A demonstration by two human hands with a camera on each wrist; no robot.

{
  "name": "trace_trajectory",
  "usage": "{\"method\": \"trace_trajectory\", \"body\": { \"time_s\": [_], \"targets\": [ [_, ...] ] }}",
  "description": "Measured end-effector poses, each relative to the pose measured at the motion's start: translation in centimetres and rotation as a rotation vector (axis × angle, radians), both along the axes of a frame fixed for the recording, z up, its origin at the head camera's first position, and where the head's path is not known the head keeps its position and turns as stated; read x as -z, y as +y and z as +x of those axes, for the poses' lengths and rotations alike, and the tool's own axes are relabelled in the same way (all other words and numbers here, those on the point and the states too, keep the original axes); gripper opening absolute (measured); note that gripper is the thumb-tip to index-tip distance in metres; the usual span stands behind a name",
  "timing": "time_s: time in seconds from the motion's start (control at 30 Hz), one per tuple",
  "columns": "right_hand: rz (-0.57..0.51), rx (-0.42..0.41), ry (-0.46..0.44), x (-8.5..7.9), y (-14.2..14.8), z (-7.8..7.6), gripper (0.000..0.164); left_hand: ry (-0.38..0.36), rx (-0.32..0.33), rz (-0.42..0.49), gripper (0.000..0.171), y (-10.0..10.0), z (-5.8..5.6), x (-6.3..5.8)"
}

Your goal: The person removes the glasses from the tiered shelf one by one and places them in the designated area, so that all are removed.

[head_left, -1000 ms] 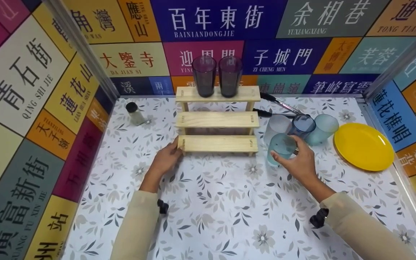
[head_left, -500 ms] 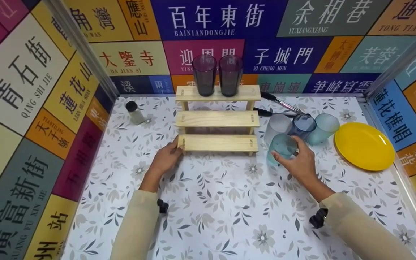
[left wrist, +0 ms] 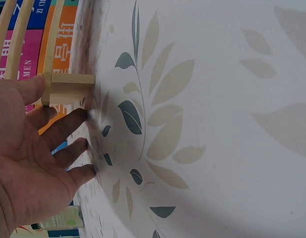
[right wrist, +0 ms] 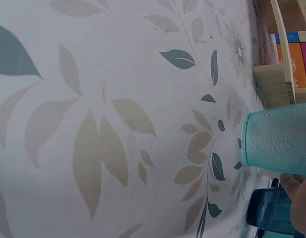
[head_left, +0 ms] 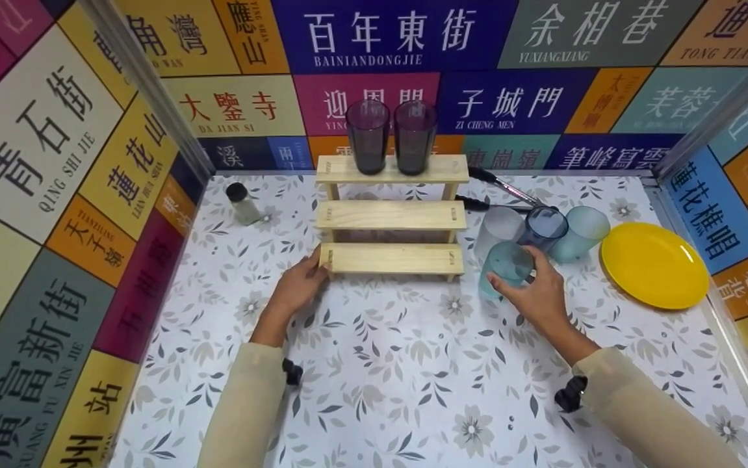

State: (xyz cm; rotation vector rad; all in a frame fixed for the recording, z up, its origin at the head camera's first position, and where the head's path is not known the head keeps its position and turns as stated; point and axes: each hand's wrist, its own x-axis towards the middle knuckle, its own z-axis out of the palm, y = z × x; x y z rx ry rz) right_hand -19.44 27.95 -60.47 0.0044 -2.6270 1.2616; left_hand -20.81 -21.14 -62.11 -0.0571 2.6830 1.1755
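A three-step wooden display rack (head_left: 392, 259) stands on the patterned tabletop. My left hand (head_left: 297, 286) pinches the left end of its lowest board; in the left wrist view the thumb and index finger meet at the wood (left wrist: 72, 88) while the other fingers reach out loosely. To the right, my right hand (head_left: 538, 286) grips a textured, see-through teal cup (head_left: 503, 263) between thumb and fingers. Just behind that cup stand a clear frosted cup (head_left: 501, 224), a dark blue cup (head_left: 548, 224) and a pale teal cup (head_left: 583, 231). Two purple glasses (head_left: 368, 140) stand upright on the top step.
A yellow plate (head_left: 654, 265) lies at the right, near the side wall. Behind the cups is a black-handled metal utensil (head_left: 507, 187). A small bottle with a black cap (head_left: 242, 203) stands at the back left. Printed panels (head_left: 374, 36) wall the table on three sides.
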Motion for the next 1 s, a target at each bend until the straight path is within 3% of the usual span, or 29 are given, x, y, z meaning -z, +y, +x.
{"method": "trace_trajectory", "body": {
  "time_s": [0.3, 0.6, 1.0],
  "targets": [
    [-0.004, -0.012, 0.005, 0.0, 0.0, 0.2, 0.092, -0.048, -0.034, 0.021, 0.066, 0.2, 0.4, -0.4],
    [-0.003, -0.036, -0.022, -0.6, 0.2, 0.4, 0.094, -0.042, -0.047, 0.016, 0.067, 0.4, 0.5, -0.5],
    [-0.031, -0.064, 0.061, -2.7, 0.7, -0.3, 0.089, -0.045, -0.033, 0.006, 0.068, 0.2, 0.3, -0.6]
  ]
}}
